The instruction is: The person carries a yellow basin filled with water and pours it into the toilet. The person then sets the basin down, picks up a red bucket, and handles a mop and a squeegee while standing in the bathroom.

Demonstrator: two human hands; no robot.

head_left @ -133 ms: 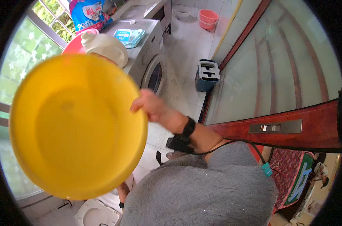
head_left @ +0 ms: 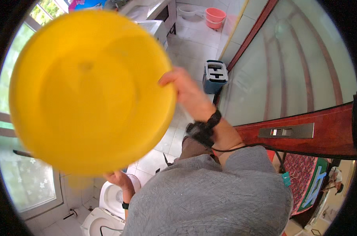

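A large round yellow basin (head_left: 88,94) is held up at the left, its hollow inside turned toward me and its edges blurred by motion. My right hand (head_left: 186,90) grips the right rim, fingers bent over the edge; a black strap and a small black device with a cable are on that wrist. My left hand (head_left: 118,179) is at the basin's lower edge, its fingers largely hidden there, so I cannot tell whether it grips the rim. Below that hand stands a white toilet (head_left: 103,201) with its lid (head_left: 95,228) toward the lower edge.
A blue-grey bucket with a white top (head_left: 215,80) stands by the sliding glass door (head_left: 280,63). Farther back are a pink bucket (head_left: 215,17) and a whitish basin (head_left: 188,11). The yellow basin hides most of the counter and a washing machine.
The yellow basin and my right hand have moved up and to the right. The basin now covers the white jug and wipes packet. My left hand and the toilet bowl have come into view.
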